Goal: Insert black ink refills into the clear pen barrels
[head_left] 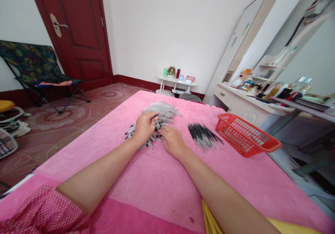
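My left hand (144, 125) rests on a heap of small black-and-grey pen parts (154, 136) on the pink cloth, fingers curled over the pieces. Beside it, my right hand (172, 140) lies at the heap's right edge, its fingertips pinched into the pieces; what they hold is hidden. Just behind the hands lies a pile of grey pen barrels (164, 109). A fan of thin black refills (202, 135) lies to the right of my right hand.
A red plastic basket (246, 136) stands at the right on the pink-covered table (146, 185). A folding chair (39, 70) and a dark red door (75, 31) are at the left. A white dresser (243, 103) with bottles stands at the right, and a small white side table (176, 82) at the back wall.
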Demonstrator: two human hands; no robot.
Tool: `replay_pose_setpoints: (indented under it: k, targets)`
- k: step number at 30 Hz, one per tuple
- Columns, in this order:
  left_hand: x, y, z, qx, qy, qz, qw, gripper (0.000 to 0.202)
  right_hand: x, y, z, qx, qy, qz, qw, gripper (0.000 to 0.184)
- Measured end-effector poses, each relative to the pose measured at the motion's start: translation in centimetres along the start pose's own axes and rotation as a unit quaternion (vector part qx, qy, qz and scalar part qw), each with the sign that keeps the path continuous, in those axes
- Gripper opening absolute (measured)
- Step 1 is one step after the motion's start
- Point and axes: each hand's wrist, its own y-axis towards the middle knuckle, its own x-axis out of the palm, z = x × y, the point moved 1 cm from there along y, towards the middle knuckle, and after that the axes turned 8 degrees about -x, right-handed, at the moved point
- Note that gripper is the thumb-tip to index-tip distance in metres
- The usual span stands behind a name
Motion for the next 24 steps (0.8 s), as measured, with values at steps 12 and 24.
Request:
replay_pose_setpoints:
  k: [12,24]
  targets:
    - [-0.1,-1.1,1.9,0.142,0.237,-0.125,0.953,0.024,-0.7,-2.4,5.0,0.304,0.478,0.257,0.783,0.023]
    - [0.2,-1.2,1.8,0.157,0.251,-0.141,0.945,0.023,-0.8,-2.0,3.8,0.263,0.524,0.258,0.768,0.022]
